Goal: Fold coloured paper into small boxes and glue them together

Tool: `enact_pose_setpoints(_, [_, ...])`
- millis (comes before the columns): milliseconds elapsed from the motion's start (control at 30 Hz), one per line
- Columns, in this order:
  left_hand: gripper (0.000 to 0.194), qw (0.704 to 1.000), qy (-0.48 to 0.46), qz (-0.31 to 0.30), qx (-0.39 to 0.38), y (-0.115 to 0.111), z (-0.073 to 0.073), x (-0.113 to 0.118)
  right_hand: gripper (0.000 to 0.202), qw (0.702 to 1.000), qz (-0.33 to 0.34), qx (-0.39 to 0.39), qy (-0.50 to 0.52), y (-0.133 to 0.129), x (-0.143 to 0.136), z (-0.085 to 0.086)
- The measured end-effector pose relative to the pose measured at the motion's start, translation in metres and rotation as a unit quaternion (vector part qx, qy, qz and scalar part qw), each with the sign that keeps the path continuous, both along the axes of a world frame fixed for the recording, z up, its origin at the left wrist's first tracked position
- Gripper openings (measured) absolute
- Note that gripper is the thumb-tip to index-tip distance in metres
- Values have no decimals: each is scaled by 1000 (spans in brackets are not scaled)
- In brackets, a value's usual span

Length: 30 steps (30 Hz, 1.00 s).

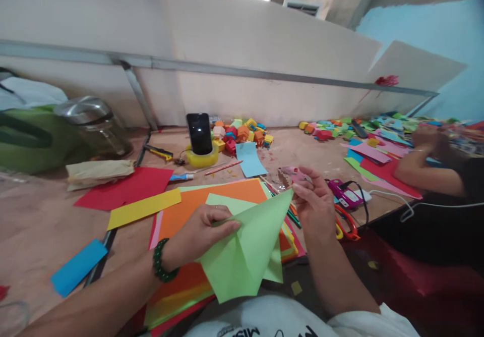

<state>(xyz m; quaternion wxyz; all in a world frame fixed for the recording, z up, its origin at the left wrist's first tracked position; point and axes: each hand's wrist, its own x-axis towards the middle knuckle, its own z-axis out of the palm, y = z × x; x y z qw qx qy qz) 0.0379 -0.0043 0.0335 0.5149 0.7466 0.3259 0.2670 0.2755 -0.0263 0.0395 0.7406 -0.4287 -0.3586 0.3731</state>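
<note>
A light green sheet of paper (pixel 247 246), creased with its point to the right, hangs between my two hands. My left hand (pixel 209 228), with a dark green bead bracelet (pixel 163 261) at its wrist, pinches the sheet's upper left edge between thumb and fingers. At the right tip of the paper my right hand (pixel 313 201) is closed on the corner. Below lies a stack of coloured paper with an orange sheet (pixel 189 226) showing. Another light green sheet is partly hidden behind the held one. A small pink object (pixel 291 171) is just beyond my right fingers.
A phone (pixel 199 134) stands in a yellow tape roll (pixel 202 158). Behind are folded paper cubes (pixel 242 134). Left are a jar (pixel 100 127), a utility knife (pixel 159 152) and red paper (pixel 132 188). Red-handled scissors (pixel 350 226) and a purple charger (pixel 344 194) sit right, near another person's arm (pixel 427 170).
</note>
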Motion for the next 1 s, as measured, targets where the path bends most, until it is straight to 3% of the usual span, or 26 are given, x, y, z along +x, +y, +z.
enact_pose_setpoints(167, [40,999,4,14,-39,-2,15,4,40,1000,-15,13,17,3,-10,2])
enact_pose_setpoints(367, [41,997,-15,13,-70,-2,14,4,36,1000,-23,17,4,5,-16,5])
enact_pose_setpoints(633, [37,996,-21,55,-65,1,7,0,53,981,156,-106,-34,1,-27,-9])
enact_pose_setpoints(833, [38,997,-12,61,-53,3,5,0,55,982,138,-111,-61,0,-28,-7])
enact_pose_setpoints(1000, [41,993,-12,99,-62,4,6,-1,55,955,235,-143,-108,-6,-32,-10])
